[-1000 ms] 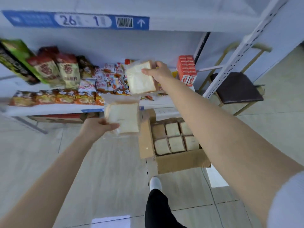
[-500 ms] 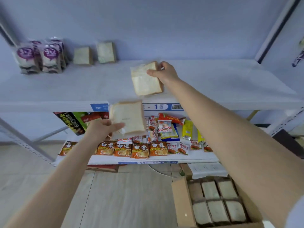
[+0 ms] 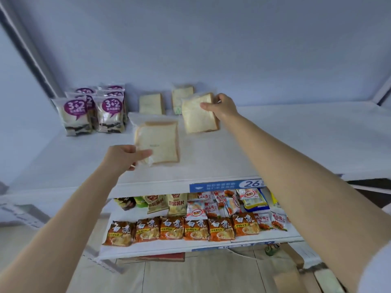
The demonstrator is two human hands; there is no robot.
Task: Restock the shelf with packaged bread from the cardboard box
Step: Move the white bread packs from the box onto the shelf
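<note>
My left hand (image 3: 123, 156) grips the lower left corner of a clear-wrapped bread pack (image 3: 157, 141) above the white upper shelf (image 3: 296, 140). My right hand (image 3: 222, 106) holds a second bread pack (image 3: 197, 116) by its top right edge, further back over the same shelf. Two more bread packs stand upright against the back wall, one (image 3: 151, 103) to the left and one (image 3: 182, 95) just behind the pack in my right hand. A corner of the cardboard box (image 3: 289, 278) shows at the bottom right, by the floor.
Several purple-labelled sandwich packs (image 3: 93, 111) stand at the upper shelf's back left. The lower shelf (image 3: 148, 249) carries orange noodle packets (image 3: 194, 228) and snack bags. A blue price strip (image 3: 228, 185) runs along the upper shelf's front edge. A grey upright (image 3: 31, 51) slants at left.
Both hands have carried their bread packs up and forward over the upper shelf. The view has tilted up, so the cardboard box has dropped almost out of sight.
</note>
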